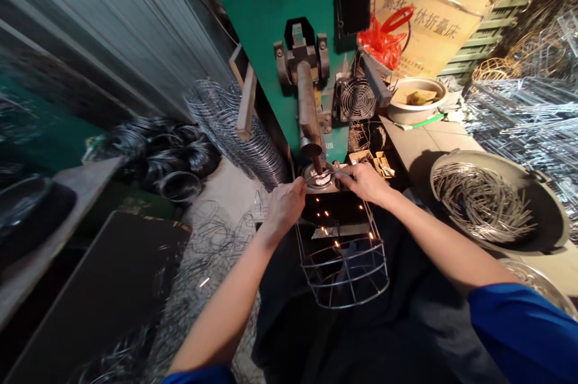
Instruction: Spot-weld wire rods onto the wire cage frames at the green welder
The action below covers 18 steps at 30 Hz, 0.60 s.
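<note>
A wire basket frame (347,275) of thin metal rods hangs between my forearms, its rounded end toward my lap. My left hand (285,206) pinches its wire at the left of the spot welder's (280,89) lower electrode. On the right, my right hand (365,182) pinches the wire close to the same electrode. The welder's upper electrode (318,164) comes down onto the wire between my hands. Orange sparks fall below it, over the frame. My fingertips partly hide the gripped wire.
A grey basin (557,215) full of cut wire pieces (481,200) stands at right. Stacked wire rings (239,131) lean left of the welder, near black wire coils (180,155). Loose wire litters the left floor. A red plastic bag (383,41) sits behind a bowl (418,113).
</note>
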Tool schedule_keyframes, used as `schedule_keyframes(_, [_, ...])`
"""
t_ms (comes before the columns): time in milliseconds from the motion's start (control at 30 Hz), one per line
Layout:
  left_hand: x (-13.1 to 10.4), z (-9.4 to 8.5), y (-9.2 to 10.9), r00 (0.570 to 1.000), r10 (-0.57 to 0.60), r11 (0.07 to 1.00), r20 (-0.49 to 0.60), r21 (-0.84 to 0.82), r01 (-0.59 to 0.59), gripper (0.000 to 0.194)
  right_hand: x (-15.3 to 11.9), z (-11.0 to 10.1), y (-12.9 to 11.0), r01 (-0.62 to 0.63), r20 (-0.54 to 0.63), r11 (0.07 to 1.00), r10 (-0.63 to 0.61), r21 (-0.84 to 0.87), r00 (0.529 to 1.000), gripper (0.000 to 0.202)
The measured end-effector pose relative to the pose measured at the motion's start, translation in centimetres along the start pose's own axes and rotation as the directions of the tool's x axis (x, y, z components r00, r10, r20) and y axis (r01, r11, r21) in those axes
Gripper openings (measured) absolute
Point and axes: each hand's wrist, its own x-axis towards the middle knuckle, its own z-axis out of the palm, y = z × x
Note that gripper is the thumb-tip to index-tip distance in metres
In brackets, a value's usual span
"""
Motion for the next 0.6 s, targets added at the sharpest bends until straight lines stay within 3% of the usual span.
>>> schedule_keyframes(100, [0.0,0.4,-0.8,1.0,0.023,0.978,-0.014,-0.205,-0.025,0.029,0.0,0.2,0.1,0.0,-0.01,0.999,0.0,0.035,1.0,0.035])
schedule_keyframes(200, [0.2,0.9,-1.7,0.999,0.042,0.898,-0.006,-0.438,-0.041,0.034,0.2,0.6,0.4,-0.022,-0.003,0.996,0.023,0.087,1.0,0.038])
schedule_keyframes(333, [0.1,1.5,-2.3,0.996,-0.017,0.752,0.085,-0.656,0.068,0.039,0.0,1.1,1.3,-0.108,0.019,0.962,0.106,0.25,0.994,0.045])
schedule_keyframes(433, [-0.3,1.8,-2.1,0.982,-0.053,0.617,0.182,-0.767,0.175,0.044,-1.3,1.6,2.0,-0.236,0.135,0.85,0.194,0.472,0.972,0.051])
schedule_keyframes(600, [-2.2,1.7,-1.0,0.978,-0.061,0.561,0.201,-0.803,0.201,0.047,-5.0,1.9,2.0,-0.315,0.218,0.652,0.228,0.69,0.949,0.051])
